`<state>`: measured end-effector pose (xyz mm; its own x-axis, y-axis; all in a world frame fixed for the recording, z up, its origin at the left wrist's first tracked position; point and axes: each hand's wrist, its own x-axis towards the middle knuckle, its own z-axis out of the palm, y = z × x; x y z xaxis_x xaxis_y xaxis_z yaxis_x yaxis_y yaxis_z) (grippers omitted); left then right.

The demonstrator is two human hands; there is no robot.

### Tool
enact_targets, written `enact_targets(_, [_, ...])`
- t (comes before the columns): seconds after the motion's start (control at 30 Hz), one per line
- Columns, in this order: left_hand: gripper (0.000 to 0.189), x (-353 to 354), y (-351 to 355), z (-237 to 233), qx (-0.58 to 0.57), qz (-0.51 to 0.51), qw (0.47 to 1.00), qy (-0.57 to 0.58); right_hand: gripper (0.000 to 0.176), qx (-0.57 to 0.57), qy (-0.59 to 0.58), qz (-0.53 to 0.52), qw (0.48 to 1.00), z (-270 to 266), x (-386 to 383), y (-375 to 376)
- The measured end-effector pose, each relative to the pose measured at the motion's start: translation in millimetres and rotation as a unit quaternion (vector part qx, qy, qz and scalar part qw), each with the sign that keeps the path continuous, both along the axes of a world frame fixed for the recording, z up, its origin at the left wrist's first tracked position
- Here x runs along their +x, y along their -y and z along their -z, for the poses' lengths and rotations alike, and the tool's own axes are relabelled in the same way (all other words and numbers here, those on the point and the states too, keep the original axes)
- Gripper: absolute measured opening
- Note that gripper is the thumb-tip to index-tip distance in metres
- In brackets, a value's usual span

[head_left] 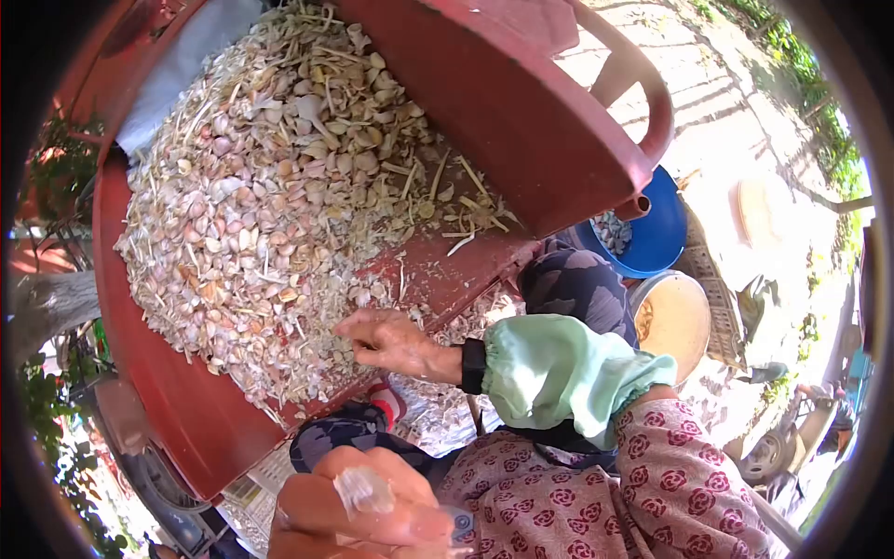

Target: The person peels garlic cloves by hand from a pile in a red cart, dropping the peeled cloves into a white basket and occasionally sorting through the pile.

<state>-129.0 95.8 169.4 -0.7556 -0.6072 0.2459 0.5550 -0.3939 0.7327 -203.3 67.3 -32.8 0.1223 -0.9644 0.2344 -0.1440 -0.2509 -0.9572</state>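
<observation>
My right hand [389, 341], in a mint-green sleeve cover [568, 373] with a black wristband [474, 365], hovers at or touches the near edge of a large heap of garlic cloves [251, 224]. Its fingers are slightly bent, with a gap between finger and thumb and nothing visible in them. Close to the camera at the bottom is my left hand [363, 508], fingers curled in. A whitish, papery patch [365, 490] shows on one finger; what the hand holds, if anything, is hidden. The heap mixes cloves, dry skins and stalk pieces inside a red cart bed [205, 419].
A raised red panel [503, 102] with a curved handle [656, 121] borders the heap. At right stand a blue basin [663, 228] with pale contents, a round tan container [684, 321] and a crate [712, 312]. A wheel [154, 466] is at lower left.
</observation>
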Motion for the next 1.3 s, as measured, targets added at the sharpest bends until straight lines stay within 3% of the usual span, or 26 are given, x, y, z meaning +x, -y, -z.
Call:
enact_targets(0.03, [0.017, 3, 20, -13, 0.239, 0.320, 0.916, 0.021, 0.030, 0.004, 0.006, -0.001, 1.000, 1, 2, 0])
enact_targets(0.07, [0.021, -20, -2, -6, -0.015, 0.028, 0.999, 0.044, 0.035, 0.008, 0.012, -0.001, 1.000, 2, 6, 1])
enact_targets(0.1, [0.025, -72, -22, -9, -0.266, -0.269, 0.924, 0.058, 0.035, 0.009, 0.009, 0.002, 1.000, 11, 13, 1])
enact_targets(0.17, [0.040, -121, -12, 8, -0.391, -0.183, 0.887, 0.162, 0.026, -0.014, 0.171, -0.002, 0.985, 38, 26, -1])
enact_targets(0.23, [0.048, -142, 1, 30, -0.441, -0.218, 0.851, 0.187, 0.026, -0.017, 0.167, 0.004, 0.986, 32, 21, -2])
enact_targets(0.37, [0.021, -94, 8, 30, -0.320, -0.247, 0.875, 0.265, 0.025, -0.012, 0.186, 0.042, 0.982, 10, -2, -6])
enact_targets(0.5, [0.015, -23, 2, 73, -0.318, -0.229, 0.828, 0.401, 0.025, -0.024, 0.262, -0.008, 0.965, -12, -14, -14])
enact_targets(0.53, [0.015, -6, 1, 83, -0.308, -0.228, 0.815, 0.436, 0.026, 0.038, 0.342, -0.066, 0.937, 15, -7, -4])
enact_targets(0.57, [0.015, 10, -1, 93, -0.295, -0.227, 0.802, 0.467, 0.025, 0.335, 0.391, -0.083, 0.853, -16, -18, -5])
enact_targets(0.6, [0.012, 22, 1, 104, -0.299, -0.290, 0.776, 0.474, 0.027, 0.292, 0.365, -0.042, 0.883, -20, -14, -9])
enact_targets(0.63, [0.012, 38, 8, 111, -0.300, -0.301, 0.764, 0.485, 0.029, 0.297, 0.381, -0.077, 0.872, -33, -23, -15])
enact_targets(0.7, [0.008, 63, 33, 125, -0.242, -0.412, 0.682, 0.554, 0.028, 0.341, 0.397, -0.047, 0.851, -34, -21, -11])
enact_targets(0.77, [0.010, 92, 68, 145, -0.300, -0.454, 0.607, 0.579, 0.033, 0.360, 0.372, -0.052, 0.854, -36, -24, -8])
enact_targets(0.8, [0.010, 101, 83, 154, -0.301, -0.457, 0.604, 0.580, 0.033, 0.354, 0.372, -0.050, 0.857, -35, -24, -7])
enact_targets(0.87, [0.016, 108, 108, 164, -0.422, -0.466, 0.495, 0.600, 0.033, 0.343, 0.371, -0.053, 0.862, -35, -22, -8])
enact_targets(0.9, [0.016, 108, 116, 167, -0.422, -0.466, 0.495, 0.600, 0.033, 0.333, 0.370, -0.052, 0.866, -34, -22, -8])
enact_targets(0.97, [0.019, 103, 129, 170, -0.457, -0.400, 0.430, 0.668, 0.035, 0.344, 0.363, -0.056, 0.864, -32, -19, -7])
enact_targets(1.17, [0.019, 99, 135, 175, -0.454, -0.373, 0.429, 0.686, 0.043, 0.348, 0.331, -0.071, 0.874, -40, -15, -1])
enact_targets(1.23, [0.020, 101, 127, 171, -0.417, -0.372, 0.515, 0.650, 0.050, 0.306, 0.309, -0.061, 0.898, -35, -12, 3])
enact_targets(1.27, [0.020, 96, 114, 162, -0.413, -0.373, 0.519, 0.649, 0.050, 0.310, 0.305, -0.060, 0.899, -32, -9, 3])
enact_targets(1.3, [0.021, 91, 100, 152, -0.399, -0.364, 0.565, 0.624, 0.050, 0.268, 0.325, -0.050, 0.905, -30, -6, 4])
